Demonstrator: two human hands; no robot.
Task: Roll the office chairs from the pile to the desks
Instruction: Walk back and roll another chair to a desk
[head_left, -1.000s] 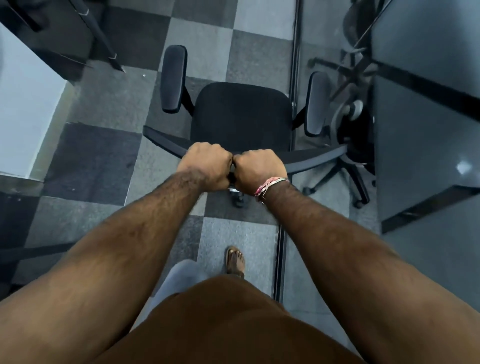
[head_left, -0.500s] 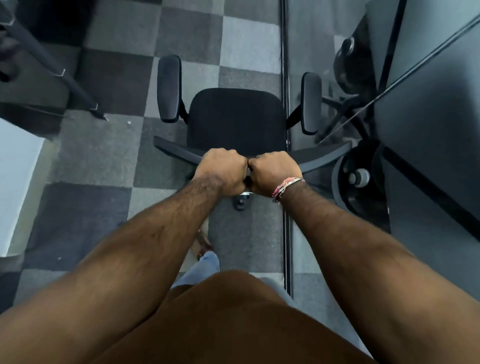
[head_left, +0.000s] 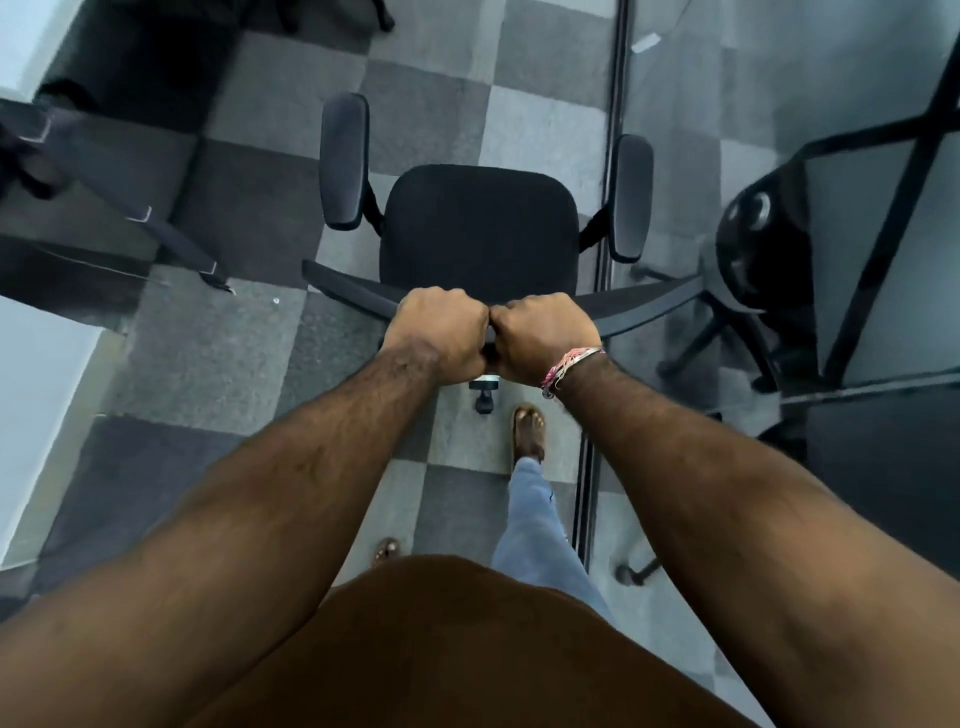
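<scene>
Head view: the left hand and the right hand are gripping the top edge of the backrest of a black office chair, fists side by side and touching, fingers curled tightly over the rim. Beyond the knuckles, the seat is standing on grey checkered carpet, one armrest to either side. A thread bracelet is circling the right wrist. Below the fists, a sandalled foot is stepping beside a caster. Right of the fingers, a glass partition is reflecting another chair.
</scene>
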